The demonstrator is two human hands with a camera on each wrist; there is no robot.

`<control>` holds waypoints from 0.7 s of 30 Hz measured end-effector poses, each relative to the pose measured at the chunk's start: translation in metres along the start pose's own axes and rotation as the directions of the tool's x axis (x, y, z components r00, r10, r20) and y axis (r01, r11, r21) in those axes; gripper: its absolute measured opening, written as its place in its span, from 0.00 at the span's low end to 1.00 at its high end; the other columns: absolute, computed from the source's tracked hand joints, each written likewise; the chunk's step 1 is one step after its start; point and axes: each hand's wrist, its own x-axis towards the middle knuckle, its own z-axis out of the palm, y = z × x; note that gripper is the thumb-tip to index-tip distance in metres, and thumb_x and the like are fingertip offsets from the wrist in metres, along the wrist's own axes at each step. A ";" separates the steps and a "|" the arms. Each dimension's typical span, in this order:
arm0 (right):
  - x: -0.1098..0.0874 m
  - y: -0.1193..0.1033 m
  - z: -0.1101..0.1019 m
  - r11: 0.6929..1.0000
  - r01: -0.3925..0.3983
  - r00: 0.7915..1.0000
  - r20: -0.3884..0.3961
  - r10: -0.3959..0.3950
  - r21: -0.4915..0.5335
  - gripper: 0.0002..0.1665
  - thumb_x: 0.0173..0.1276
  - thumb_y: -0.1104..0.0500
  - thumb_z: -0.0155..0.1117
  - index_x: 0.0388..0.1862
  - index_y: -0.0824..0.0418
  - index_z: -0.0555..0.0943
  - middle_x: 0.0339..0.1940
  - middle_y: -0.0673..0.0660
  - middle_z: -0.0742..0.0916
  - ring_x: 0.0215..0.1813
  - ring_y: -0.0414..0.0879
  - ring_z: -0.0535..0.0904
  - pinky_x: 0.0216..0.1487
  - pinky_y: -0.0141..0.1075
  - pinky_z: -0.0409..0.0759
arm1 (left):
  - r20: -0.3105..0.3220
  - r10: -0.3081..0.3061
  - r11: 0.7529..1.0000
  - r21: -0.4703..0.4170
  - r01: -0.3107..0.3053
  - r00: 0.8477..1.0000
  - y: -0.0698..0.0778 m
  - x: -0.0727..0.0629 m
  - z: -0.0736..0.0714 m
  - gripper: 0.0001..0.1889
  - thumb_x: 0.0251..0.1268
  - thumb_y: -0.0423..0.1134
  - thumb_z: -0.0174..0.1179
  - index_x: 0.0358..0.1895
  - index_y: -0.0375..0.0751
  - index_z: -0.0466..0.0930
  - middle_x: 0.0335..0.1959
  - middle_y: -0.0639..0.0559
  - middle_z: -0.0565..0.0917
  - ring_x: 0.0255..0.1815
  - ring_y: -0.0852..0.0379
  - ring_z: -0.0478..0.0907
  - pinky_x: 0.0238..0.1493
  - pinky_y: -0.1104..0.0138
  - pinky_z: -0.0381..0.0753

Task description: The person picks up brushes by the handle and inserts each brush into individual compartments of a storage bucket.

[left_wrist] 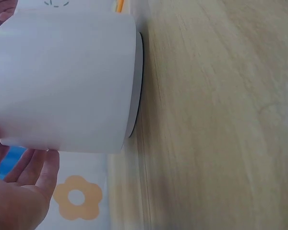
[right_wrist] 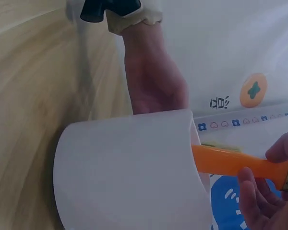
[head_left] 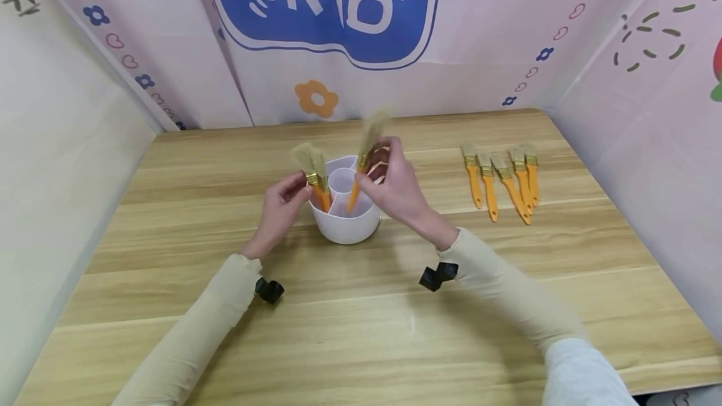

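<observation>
A white round container with inner dividers and a central cup stands on the table. Paintbrushes with orange handles and pale bristles lean bristles-up in its left compartment. My left hand holds the container at its left side, with fingertips against the outer wall and the thumb near the rim beside those brushes. In my right hand, thumb and fingers pinch another paintbrush near its metal band, bristles up. This brush's orange handle reaches past the rim into the container; its lower end is hidden in the right wrist view.
Several more paintbrushes lie side by side on the wooden table to the right, bristles pointing away. Printed cloth walls enclose the back and sides of the table.
</observation>
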 end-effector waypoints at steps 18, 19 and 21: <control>-0.025 0.007 0.043 0.807 0.135 0.977 -0.059 -0.205 -0.575 0.27 0.54 0.58 0.67 0.51 0.66 0.69 0.29 0.55 0.85 0.22 0.43 0.78 0.18 0.34 0.71 | 0.015 0.007 1.000 -0.019 -0.006 1.000 0.001 0.000 -0.001 0.21 0.65 0.26 0.52 0.61 0.24 0.68 0.59 0.28 0.73 0.44 0.75 0.75 0.48 0.82 0.77; -0.026 0.008 0.045 0.790 0.140 0.974 -0.063 -0.220 -0.596 0.27 0.54 0.57 0.67 0.50 0.65 0.69 0.28 0.54 0.85 0.21 0.43 0.77 0.17 0.34 0.71 | 0.018 0.012 1.000 -0.012 -0.012 1.000 0.001 0.000 -0.002 0.21 0.65 0.26 0.52 0.61 0.24 0.68 0.59 0.29 0.73 0.45 0.75 0.75 0.48 0.82 0.77; -0.028 0.010 0.047 0.766 0.150 0.968 -0.066 -0.243 -0.625 0.27 0.54 0.57 0.67 0.50 0.64 0.70 0.26 0.53 0.84 0.20 0.43 0.76 0.16 0.34 0.70 | 0.019 0.019 1.000 -0.006 -0.019 1.000 0.001 -0.001 -0.002 0.21 0.65 0.26 0.53 0.61 0.24 0.69 0.59 0.28 0.73 0.46 0.74 0.75 0.48 0.83 0.76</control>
